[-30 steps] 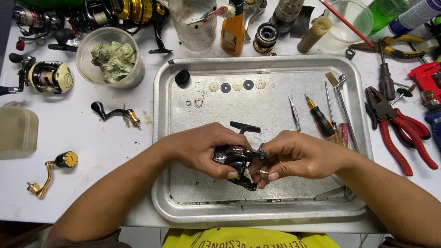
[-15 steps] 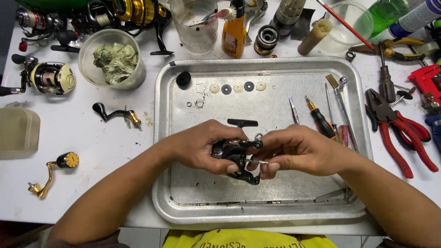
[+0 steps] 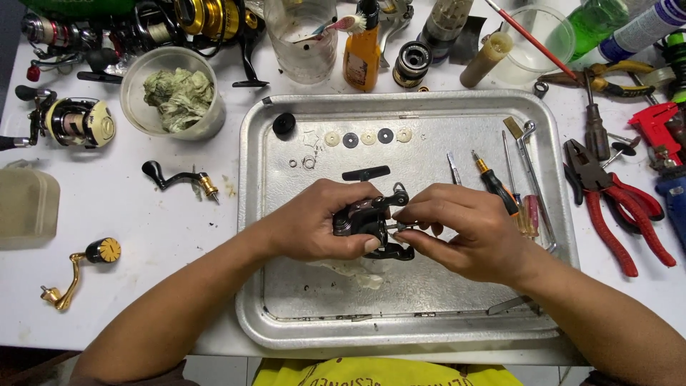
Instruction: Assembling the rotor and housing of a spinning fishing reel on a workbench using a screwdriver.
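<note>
On the white workbench a metal tray (image 3: pixel 286 314) holds a stripped black fishing reel (image 3: pixel 364 218), gripped by the left hand (image 3: pixel 318 221) while right hand (image 3: pixel 468 232) fingertips pinch its small shaft; washers (image 3: pixel 368 137) lie unfitted.

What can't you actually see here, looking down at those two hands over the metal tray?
- Black fishing reel body, head view: largely wrapped by the left hand.
- Small part pinched at the right hand: too small, fingers cover it.
- Red-handled pliers: clear, but neighbouring tools are cut off by the right edge.
</note>
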